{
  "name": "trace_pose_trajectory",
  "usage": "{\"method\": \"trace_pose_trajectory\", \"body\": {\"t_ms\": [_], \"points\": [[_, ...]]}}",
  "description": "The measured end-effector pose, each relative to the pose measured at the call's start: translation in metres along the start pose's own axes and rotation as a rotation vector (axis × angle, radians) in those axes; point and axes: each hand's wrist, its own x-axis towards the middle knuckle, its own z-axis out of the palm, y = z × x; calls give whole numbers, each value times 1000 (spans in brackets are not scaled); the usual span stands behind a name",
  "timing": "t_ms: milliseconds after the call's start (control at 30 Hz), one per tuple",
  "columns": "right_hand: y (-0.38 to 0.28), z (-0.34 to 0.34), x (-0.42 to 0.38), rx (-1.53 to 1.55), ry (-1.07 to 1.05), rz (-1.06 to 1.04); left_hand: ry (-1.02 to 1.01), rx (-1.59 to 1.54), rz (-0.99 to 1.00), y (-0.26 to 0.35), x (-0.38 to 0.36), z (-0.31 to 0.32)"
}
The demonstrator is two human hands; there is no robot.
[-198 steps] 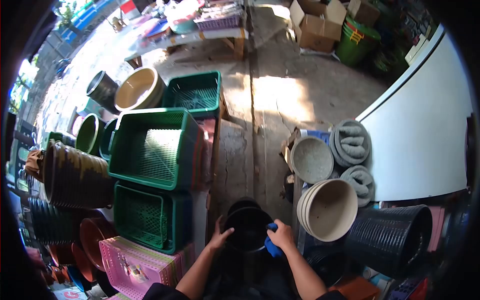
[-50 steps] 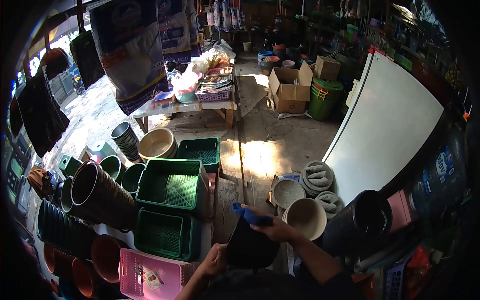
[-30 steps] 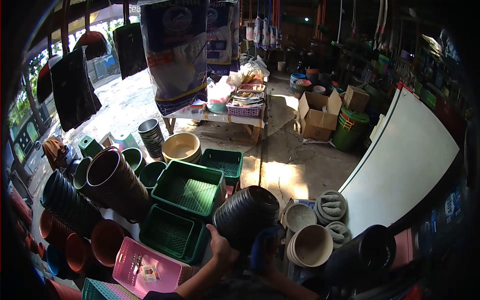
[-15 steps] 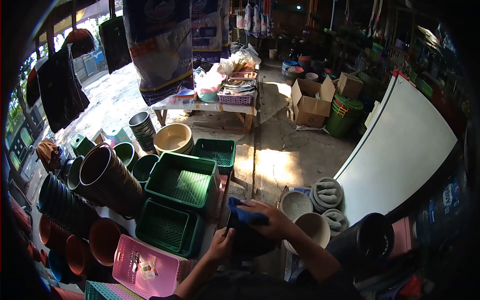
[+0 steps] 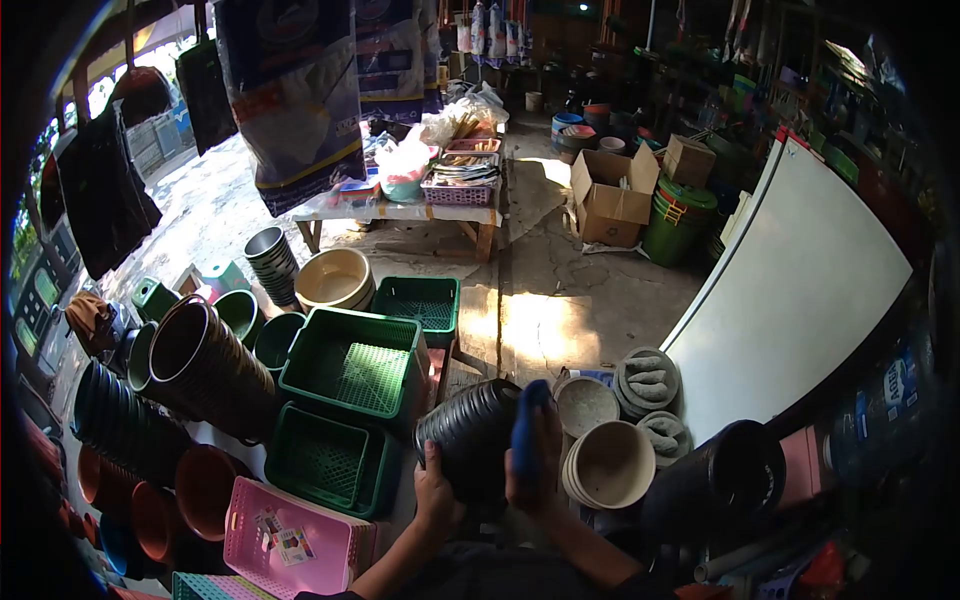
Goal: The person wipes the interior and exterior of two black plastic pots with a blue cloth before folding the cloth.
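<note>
In front of me is a black ribbed pot (image 5: 468, 428), tilted, its ridges running around the side; it looks like a nested stack. My left hand (image 5: 436, 492) grips its near left side, thumb up along the wall. My right hand (image 5: 541, 462) is closed on a blue cloth (image 5: 526, 432), held upright at the pot's right end. Left of the pot are green plastic baskets (image 5: 352, 362) and a pink basket (image 5: 290, 540). Cream pots (image 5: 612, 464) stand to the right of my right hand.
Stacked brown pots (image 5: 205, 360) and dark teal pots (image 5: 120, 415) lean at the left. Grey stone-like pots (image 5: 648, 380) sit by a large white board (image 5: 790, 290). Farther off are a cardboard box (image 5: 612, 195), a green bin (image 5: 678, 222) and a goods table (image 5: 400, 212). Packaged bags (image 5: 295, 110) hang overhead.
The black pot has turned so its ribbed side shows. My right hand with the blue cloth has moved from over its top to its right end. The view has shifted slightly.
</note>
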Motion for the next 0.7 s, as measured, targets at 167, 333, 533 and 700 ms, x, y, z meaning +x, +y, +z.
{"method": "trace_pose_trajectory", "body": {"t_ms": [167, 333, 533, 700], "points": [[-16, -24, 41, -319, -587, -167, -167, 440, 68, -19, 17, -37], [85, -24, 42, 472, -697, 835, -261, 455, -140, -15, 25, -59], [88, -52, -7, 665, -345, 979, -167, 309, -230, -23, 44, -72], [44, -57, -6, 304, -375, 300, -184, 347, -259, -33, 54, -76]]}}
